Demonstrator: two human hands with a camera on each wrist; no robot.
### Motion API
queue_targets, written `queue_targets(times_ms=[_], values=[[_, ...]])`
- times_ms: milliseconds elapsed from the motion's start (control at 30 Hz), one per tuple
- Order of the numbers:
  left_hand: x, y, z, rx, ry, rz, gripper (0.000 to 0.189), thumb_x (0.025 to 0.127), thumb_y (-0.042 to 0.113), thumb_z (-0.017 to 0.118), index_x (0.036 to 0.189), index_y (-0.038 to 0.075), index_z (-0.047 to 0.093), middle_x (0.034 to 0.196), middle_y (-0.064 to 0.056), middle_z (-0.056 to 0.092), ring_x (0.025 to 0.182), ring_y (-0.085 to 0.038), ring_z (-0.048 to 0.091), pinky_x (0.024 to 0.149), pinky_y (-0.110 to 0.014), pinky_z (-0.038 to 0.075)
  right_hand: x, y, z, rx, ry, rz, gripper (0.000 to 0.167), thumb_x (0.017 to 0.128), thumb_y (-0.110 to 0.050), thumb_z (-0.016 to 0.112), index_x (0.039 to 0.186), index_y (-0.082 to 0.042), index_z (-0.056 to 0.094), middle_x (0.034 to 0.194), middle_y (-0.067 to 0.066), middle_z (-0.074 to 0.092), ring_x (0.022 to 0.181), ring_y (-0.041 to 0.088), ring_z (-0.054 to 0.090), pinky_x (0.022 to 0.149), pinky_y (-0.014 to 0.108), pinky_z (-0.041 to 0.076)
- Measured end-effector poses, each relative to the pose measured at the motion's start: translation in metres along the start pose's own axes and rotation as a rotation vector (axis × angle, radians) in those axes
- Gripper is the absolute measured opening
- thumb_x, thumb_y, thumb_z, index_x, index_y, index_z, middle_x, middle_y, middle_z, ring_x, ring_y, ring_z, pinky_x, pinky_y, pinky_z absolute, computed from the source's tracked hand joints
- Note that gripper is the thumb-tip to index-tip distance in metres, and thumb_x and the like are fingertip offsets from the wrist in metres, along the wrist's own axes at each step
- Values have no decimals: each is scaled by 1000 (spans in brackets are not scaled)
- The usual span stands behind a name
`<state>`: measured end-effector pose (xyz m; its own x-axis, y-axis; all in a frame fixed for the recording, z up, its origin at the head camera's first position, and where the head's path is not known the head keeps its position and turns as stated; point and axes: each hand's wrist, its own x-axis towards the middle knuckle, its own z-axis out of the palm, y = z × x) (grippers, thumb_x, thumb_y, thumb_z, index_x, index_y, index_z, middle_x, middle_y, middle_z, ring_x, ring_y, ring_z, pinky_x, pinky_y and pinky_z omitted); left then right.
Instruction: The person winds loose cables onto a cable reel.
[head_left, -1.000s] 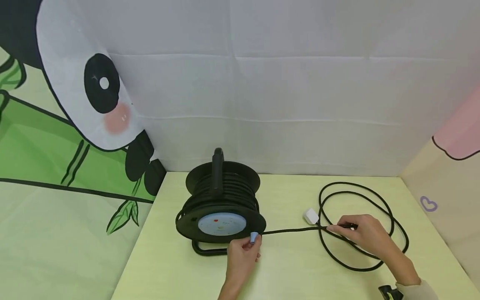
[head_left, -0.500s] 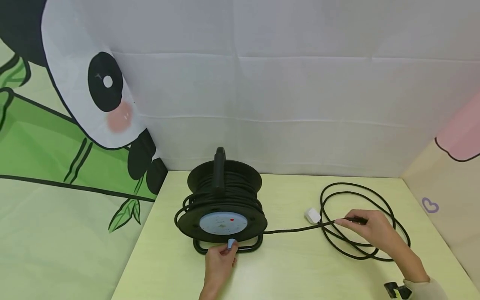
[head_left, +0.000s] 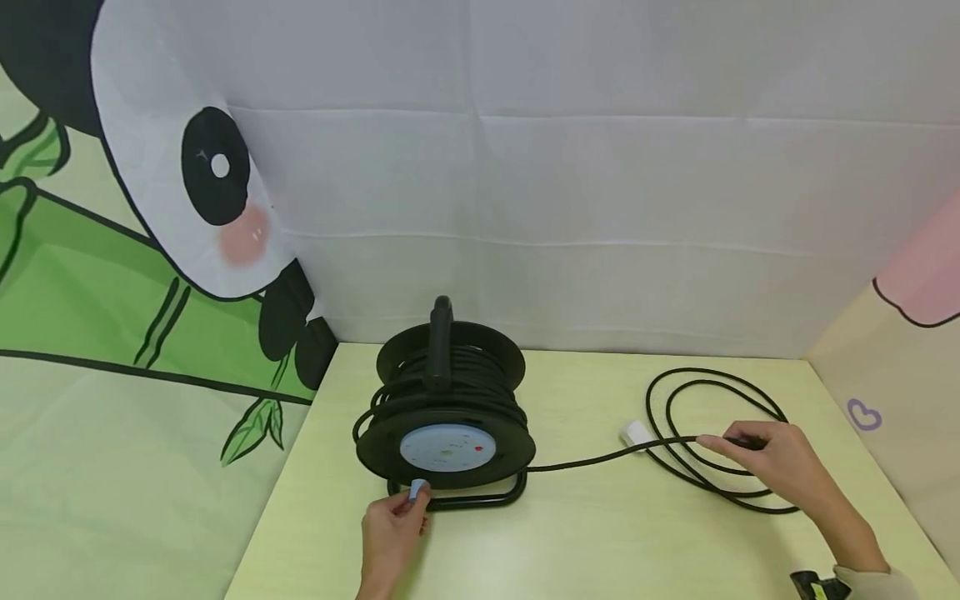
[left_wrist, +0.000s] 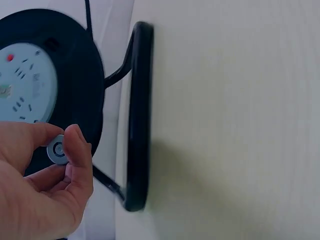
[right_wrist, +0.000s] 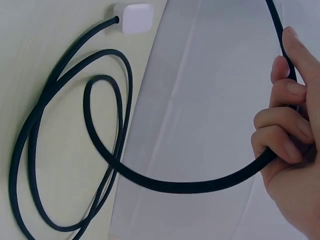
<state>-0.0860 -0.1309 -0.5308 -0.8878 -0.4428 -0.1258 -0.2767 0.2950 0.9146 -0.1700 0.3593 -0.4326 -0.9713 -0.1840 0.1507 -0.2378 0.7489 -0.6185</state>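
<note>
A black cable reel stands on the table, with a pale blue socket disc on its front flange. My left hand pinches the small light-blue crank knob between thumb and fingers, at the flange's lower left. Off to the right, my right hand grips the black cable, its fingers curled round it. From that hand the cable runs left to the reel. Its slack lies in loose loops on the table, ending in a white plug.
The reel rests on a black tubular stand on the pale yellow table. A printed cloth backdrop rises behind the table and at both sides. Around the right wrist a black device shows at the bottom edge.
My left hand has moved the knob leftward along the bottom of the flange, and the socket disc has turned. The right hand has shifted slightly right, and the cable loops have changed shape.
</note>
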Motion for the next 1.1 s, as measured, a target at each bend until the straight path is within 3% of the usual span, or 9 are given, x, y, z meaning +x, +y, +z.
queue_targets(times_ms=[133, 367, 633, 867, 1100], values=[[3, 5, -19, 16, 38, 10, 31, 95, 24, 76, 77, -1, 77, 61, -7, 68, 53, -13, 62, 50, -22, 44, -2, 3, 2, -10, -10, 2, 25, 90, -32, 82, 71, -25, 67, 58, -11, 43, 55, 3, 37, 52, 26, 29], [5, 20, -41, 2, 72, -1, 32, 97, 25, 74, 80, -3, 76, 61, -4, 68, 55, -17, 66, 52, -22, 52, -1, -1, 13, 26, -22, -86, 27, 86, -27, 86, 69, -27, 65, 57, -14, 41, 53, 0, 34, 50, 24, 29], [4, 51, -62, -20, 131, 43, 31, 97, 24, 74, 81, -3, 75, 62, -6, 67, 52, -13, 64, 54, -22, 55, -4, 0, 18, 12, -46, -86, 28, 86, -28, 86, 69, -26, 63, 57, -15, 41, 54, 0, 35, 49, 23, 30], [2, 73, -70, -65, 135, 47, 38, 97, 30, 74, 81, -4, 75, 63, -7, 67, 53, -14, 65, 56, -24, 56, -5, -6, 27, 33, -97, -94, 26, 86, -31, 85, 70, -28, 65, 60, -15, 48, 55, 1, 40, 51, 24, 35], [-2, 92, -68, -132, 156, 96, 35, 96, 28, 75, 89, -6, 76, 65, -10, 66, 52, -16, 64, 53, -23, 56, -5, -11, 32, 25, -153, -81, 35, 87, -36, 84, 65, -26, 58, 58, -17, 38, 56, 0, 35, 51, 23, 31]])
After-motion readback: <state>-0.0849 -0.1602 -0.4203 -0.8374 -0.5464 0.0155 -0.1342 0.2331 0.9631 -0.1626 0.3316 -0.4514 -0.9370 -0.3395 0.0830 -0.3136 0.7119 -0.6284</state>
